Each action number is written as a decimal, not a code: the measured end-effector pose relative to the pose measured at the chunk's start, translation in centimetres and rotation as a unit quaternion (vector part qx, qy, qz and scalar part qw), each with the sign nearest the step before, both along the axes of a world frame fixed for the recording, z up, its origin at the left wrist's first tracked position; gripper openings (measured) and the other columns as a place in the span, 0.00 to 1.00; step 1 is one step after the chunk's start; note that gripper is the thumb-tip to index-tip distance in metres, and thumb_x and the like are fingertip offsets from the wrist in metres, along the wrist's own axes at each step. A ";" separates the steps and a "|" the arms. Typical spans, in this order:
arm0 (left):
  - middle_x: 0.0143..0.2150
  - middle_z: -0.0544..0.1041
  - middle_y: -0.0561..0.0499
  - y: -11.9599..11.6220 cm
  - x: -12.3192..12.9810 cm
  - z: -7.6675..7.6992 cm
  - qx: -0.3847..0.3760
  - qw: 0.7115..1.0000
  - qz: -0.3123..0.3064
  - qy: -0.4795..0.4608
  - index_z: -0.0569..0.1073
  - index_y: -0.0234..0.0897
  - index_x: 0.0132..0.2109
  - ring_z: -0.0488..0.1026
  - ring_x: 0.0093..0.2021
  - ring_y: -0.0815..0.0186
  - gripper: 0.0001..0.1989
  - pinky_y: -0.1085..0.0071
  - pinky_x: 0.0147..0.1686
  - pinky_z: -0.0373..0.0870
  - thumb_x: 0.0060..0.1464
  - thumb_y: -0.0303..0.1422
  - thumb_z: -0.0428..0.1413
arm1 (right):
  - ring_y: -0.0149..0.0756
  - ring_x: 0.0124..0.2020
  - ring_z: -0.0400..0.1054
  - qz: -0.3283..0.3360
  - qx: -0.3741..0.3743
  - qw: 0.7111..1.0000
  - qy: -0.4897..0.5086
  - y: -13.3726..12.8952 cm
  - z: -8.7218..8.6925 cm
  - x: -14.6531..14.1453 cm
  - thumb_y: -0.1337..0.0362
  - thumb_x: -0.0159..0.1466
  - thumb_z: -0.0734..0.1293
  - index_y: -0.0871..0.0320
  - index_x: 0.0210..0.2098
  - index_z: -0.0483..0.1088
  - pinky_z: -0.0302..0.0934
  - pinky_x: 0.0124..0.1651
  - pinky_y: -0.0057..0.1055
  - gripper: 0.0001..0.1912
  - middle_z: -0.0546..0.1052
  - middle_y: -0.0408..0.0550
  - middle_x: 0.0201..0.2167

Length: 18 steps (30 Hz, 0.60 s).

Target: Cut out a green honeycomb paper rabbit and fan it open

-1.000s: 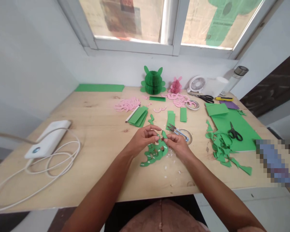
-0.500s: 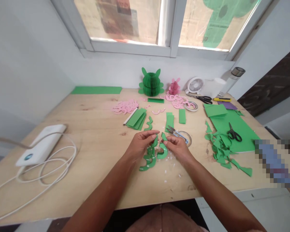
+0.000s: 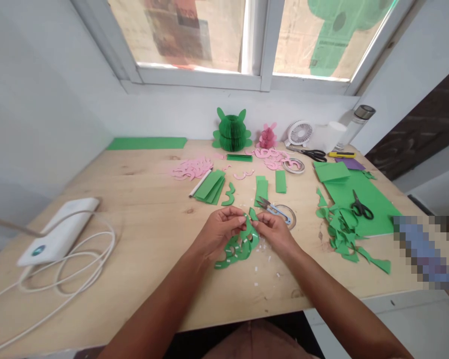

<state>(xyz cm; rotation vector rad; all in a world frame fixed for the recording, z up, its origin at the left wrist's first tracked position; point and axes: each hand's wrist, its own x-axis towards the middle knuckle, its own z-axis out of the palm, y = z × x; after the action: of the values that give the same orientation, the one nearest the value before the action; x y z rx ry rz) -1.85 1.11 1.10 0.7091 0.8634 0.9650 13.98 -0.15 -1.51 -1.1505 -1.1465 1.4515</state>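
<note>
While a curved green paper cutout point(image 3: 238, 252) was resting partly on the wooden table point(image 3: 145, 199) near its middle, it was pinched by the nearly closed fingers point(image 3: 241, 219) of the left hand point(image 3: 221, 230) and right hand point(image 3: 273, 232). Small scissors point(image 3: 271, 208) were lying just beyond, on the far side.

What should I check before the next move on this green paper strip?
Left hand on the green strip: ok, curled around it.
Right hand: ok, fingers pinching the strip beside a small tab.
Join under the fingers: cannot tell, hidden.
Snips within reach: ok, lying just beyond the right hand.
Tape roll within reach: ok, beside the snips.
Loose white bits around the strip: not ok, scattered on the table.
</note>
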 end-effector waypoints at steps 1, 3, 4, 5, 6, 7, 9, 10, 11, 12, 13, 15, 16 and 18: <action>0.22 0.74 0.54 0.0 0.0 0.0 0.001 1.000 -0.002 0.002 0.73 0.32 0.28 0.69 0.22 0.74 0.12 0.79 0.24 0.66 0.34 0.29 0.67 | 0.28 0.20 0.60 0.002 0.002 1.000 -0.005 0.0 0.0 0.0 0.50 0.50 0.72 0.59 0.24 0.71 0.54 0.25 0.26 0.17 0.69 0.39 0.18; 0.22 0.74 0.53 -0.1 0.2 0.1 0.005 1.000 -0.001 0.014 0.72 0.32 0.27 0.70 0.22 0.74 0.12 0.79 0.23 0.65 0.35 0.30 0.67 | 0.27 0.20 0.59 0.006 0.003 1.000 -0.010 0.0 -0.1 0.0 0.50 0.50 0.71 0.59 0.24 0.70 0.53 0.25 0.26 0.17 0.68 0.39 0.18; 0.21 0.74 0.53 -0.2 0.2 0.1 0.010 1.000 0.000 0.023 0.72 0.33 0.27 0.70 0.22 0.73 0.12 0.79 0.22 0.65 0.35 0.30 0.67 | 0.27 0.20 0.58 0.008 0.003 1.000 -0.010 0.0 -0.2 0.0 0.50 0.50 0.71 0.58 0.23 0.70 0.53 0.24 0.26 0.17 0.68 0.38 0.17; 0.21 0.74 0.53 -0.2 0.3 0.1 0.017 0.999 0.001 0.033 0.72 0.33 0.27 0.69 0.22 0.73 0.12 0.79 0.21 0.64 0.36 0.30 0.67 | 0.27 0.19 0.58 0.011 0.004 1.000 -0.011 0.1 -0.3 0.0 0.51 0.50 0.71 0.58 0.23 0.70 0.53 0.24 0.26 0.16 0.68 0.38 0.17; 0.20 0.73 0.53 -0.2 0.3 0.1 0.022 0.999 0.002 0.042 0.72 0.33 0.27 0.69 0.21 0.73 0.11 0.79 0.20 0.63 0.36 0.31 0.66 | 0.27 0.20 0.58 0.014 0.005 1.000 -0.013 0.1 -0.5 0.0 0.52 0.50 0.72 0.58 0.23 0.70 0.53 0.25 0.26 0.15 0.68 0.38 0.18; 0.20 0.73 0.53 -0.2 0.3 0.1 0.027 0.998 0.002 0.051 0.72 0.33 0.27 0.69 0.21 0.72 0.11 0.78 0.19 0.63 0.36 0.32 0.66 | 0.27 0.20 0.59 0.016 0.008 1.000 -0.017 0.1 -0.6 0.0 0.53 0.50 0.72 0.58 0.23 0.70 0.53 0.25 0.26 0.15 0.68 0.39 0.18; 0.20 0.73 0.53 -0.3 0.4 0.1 0.035 0.997 0.001 0.069 0.72 0.33 0.26 0.68 0.20 0.72 0.11 0.78 0.18 0.62 0.37 0.32 0.66 | 0.28 0.21 0.60 0.020 0.014 0.999 -0.027 0.2 -0.9 0.0 0.53 0.50 0.72 0.58 0.23 0.71 0.54 0.25 0.27 0.14 0.69 0.39 0.19; 0.20 0.73 0.53 -0.3 0.5 0.1 0.038 0.996 0.003 0.077 0.72 0.33 0.26 0.68 0.20 0.72 0.11 0.78 0.18 0.62 0.37 0.33 0.66 | 0.29 0.22 0.61 0.022 0.017 0.999 -0.032 0.2 -1.0 0.0 0.53 0.50 0.72 0.58 0.23 0.71 0.54 0.26 0.27 0.14 0.69 0.40 0.19; 0.20 0.73 0.53 -0.3 0.5 0.0 0.040 0.996 0.005 0.083 0.72 0.33 0.26 0.67 0.20 0.73 0.12 0.78 0.17 0.63 0.36 0.33 0.66 | 0.30 0.22 0.61 0.025 0.021 0.999 -0.037 0.2 -1.1 0.1 0.53 0.51 0.71 0.58 0.23 0.70 0.55 0.26 0.27 0.14 0.69 0.40 0.20; 0.21 0.73 0.53 -0.2 0.5 0.0 0.041 0.995 0.007 0.089 0.72 0.32 0.26 0.67 0.19 0.73 0.12 0.78 0.17 0.63 0.36 0.33 0.66 | 0.30 0.22 0.62 0.029 0.025 0.998 -0.040 0.2 -1.1 0.1 0.53 0.51 0.71 0.58 0.23 0.70 0.55 0.27 0.28 0.14 0.69 0.40 0.20; 0.21 0.74 0.52 -0.2 0.5 0.0 0.043 0.995 0.008 0.093 0.72 0.32 0.26 0.66 0.19 0.73 0.12 0.78 0.17 0.63 0.36 0.34 0.66 | 0.31 0.23 0.62 0.032 0.028 0.998 -0.043 0.2 -1.2 0.1 0.52 0.51 0.71 0.58 0.23 0.70 0.56 0.27 0.28 0.15 0.69 0.40 0.19; 0.21 0.74 0.52 -0.2 0.5 -0.1 0.043 0.994 0.008 0.097 0.72 0.32 0.26 0.65 0.18 0.74 0.12 0.78 0.16 0.63 0.36 0.34 0.66 | 0.31 0.23 0.61 0.040 0.034 0.997 -0.047 0.1 -1.1 0.1 0.52 0.52 0.70 0.58 0.23 0.70 0.56 0.27 0.28 0.15 0.68 0.40 0.18; 0.21 0.74 0.52 -0.2 0.5 -0.1 0.042 0.994 0.008 0.098 0.72 0.32 0.26 0.65 0.17 0.74 0.12 0.78 0.15 0.63 0.35 0.34 0.66 | 0.31 0.23 0.61 0.043 0.036 0.997 -0.049 0.1 -1.1 0.1 0.52 0.52 0.70 0.58 0.24 0.70 0.56 0.27 0.28 0.15 0.67 0.40 0.18; 0.20 0.74 0.52 -0.2 0.6 -0.1 0.042 0.994 0.009 0.099 0.72 0.32 0.26 0.64 0.17 0.74 0.12 0.78 0.16 0.63 0.35 0.34 0.66 | 0.30 0.23 0.61 0.049 0.038 0.997 -0.050 0.1 -1.1 0.1 0.52 0.53 0.70 0.58 0.24 0.70 0.56 0.27 0.28 0.15 0.68 0.41 0.19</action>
<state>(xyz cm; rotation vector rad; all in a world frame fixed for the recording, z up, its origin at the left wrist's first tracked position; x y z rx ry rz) -1.29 0.91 1.03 0.8806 1.0090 0.9623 14.08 -0.09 -2.57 -1.1372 -1.3334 1.4241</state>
